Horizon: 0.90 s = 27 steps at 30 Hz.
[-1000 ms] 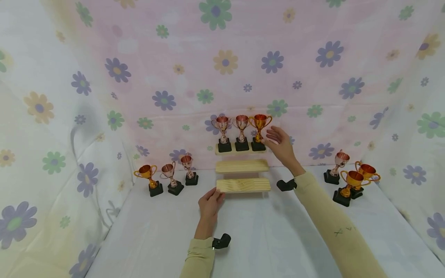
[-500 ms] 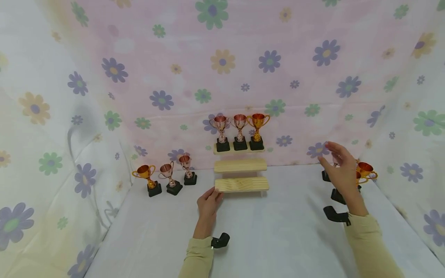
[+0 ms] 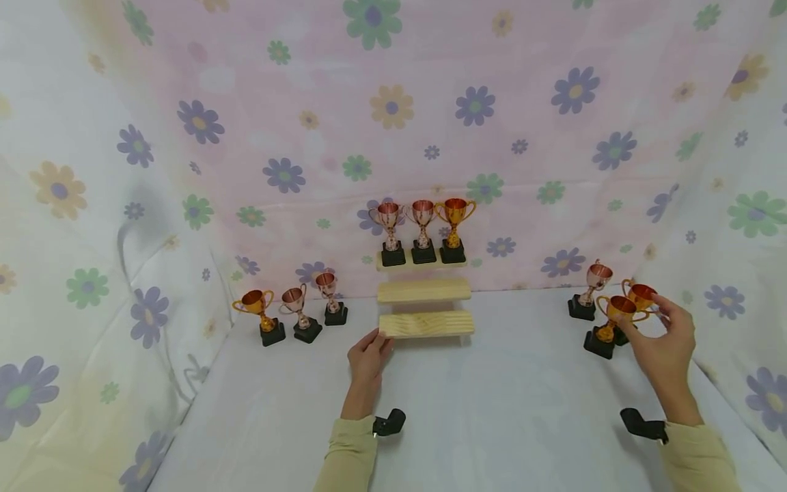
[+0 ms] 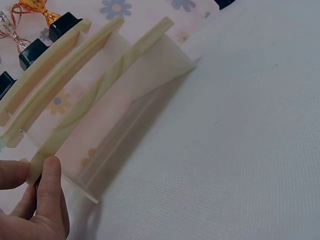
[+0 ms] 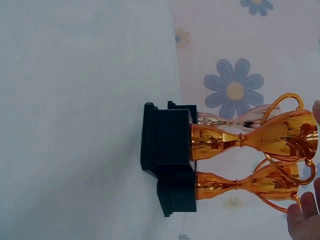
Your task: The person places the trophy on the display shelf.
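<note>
My left hand (image 3: 367, 365) pinches the left corner of the lowest board of a three-step wooden display stand (image 3: 427, 324), thumb and fingers on the board's end in the left wrist view. At the right, my right hand (image 3: 667, 348) spreads thumb and fingers around two gold trophy cups. The thumb is by the bowl of the front gold trophy (image 3: 619, 311), and the fingers are near the rear gold trophy (image 3: 642, 295). Whether they touch is unclear. A rose-gold trophy (image 5: 250, 119) stands behind them in the right wrist view.
On the top step stand two rose-gold trophies (image 3: 423, 215) and a gold trophy (image 3: 455, 213). Left of the stand are another gold trophy (image 3: 255, 304) and two rose-gold ones (image 3: 295, 304). A white cloth covers the table (image 3: 492, 403); flowered curtains (image 3: 344, 89) enclose it.
My right hand has left the gold trophy on the top step and moved right and down to the gold trophies at the right. The left hand has stayed on the stand.
</note>
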{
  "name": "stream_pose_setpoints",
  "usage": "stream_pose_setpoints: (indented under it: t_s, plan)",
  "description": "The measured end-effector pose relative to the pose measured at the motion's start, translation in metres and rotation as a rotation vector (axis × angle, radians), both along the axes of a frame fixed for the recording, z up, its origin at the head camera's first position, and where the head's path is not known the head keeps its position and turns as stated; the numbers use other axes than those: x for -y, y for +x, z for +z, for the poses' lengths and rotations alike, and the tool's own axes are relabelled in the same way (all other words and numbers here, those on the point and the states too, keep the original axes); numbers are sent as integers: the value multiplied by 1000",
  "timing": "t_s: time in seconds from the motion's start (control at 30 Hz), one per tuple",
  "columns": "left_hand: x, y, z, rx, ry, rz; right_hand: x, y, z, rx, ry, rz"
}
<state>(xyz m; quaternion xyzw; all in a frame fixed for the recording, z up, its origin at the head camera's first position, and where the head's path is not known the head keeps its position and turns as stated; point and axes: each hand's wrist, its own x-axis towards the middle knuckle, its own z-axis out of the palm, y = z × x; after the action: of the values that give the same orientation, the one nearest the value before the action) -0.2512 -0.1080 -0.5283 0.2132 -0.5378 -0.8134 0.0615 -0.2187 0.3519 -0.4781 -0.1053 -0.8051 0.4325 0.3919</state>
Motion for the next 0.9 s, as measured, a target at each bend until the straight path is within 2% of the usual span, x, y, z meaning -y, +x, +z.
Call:
stream_pose_setpoints:
  t_s: [0.17, 0.27, 0.47, 0.67, 0.9]
  plan:
    - [0, -1, -1, -8, 3, 4, -1, -7, -15, 123, -148, 17]
    - [0, -1, -1, -11, -1, 5, 0, -11, -19, 150, -160, 34]
    - [-1, -1, 0, -9, 1, 13, 3, -16, -24, 86, -187, 56]
    - [-1, -1, -1, -25, 0, 11, 10, -16, -28, 61, -184, 63]
    - [-1, -2, -2, -11, 0, 4, 28, -8, -26, -6, -142, 203]
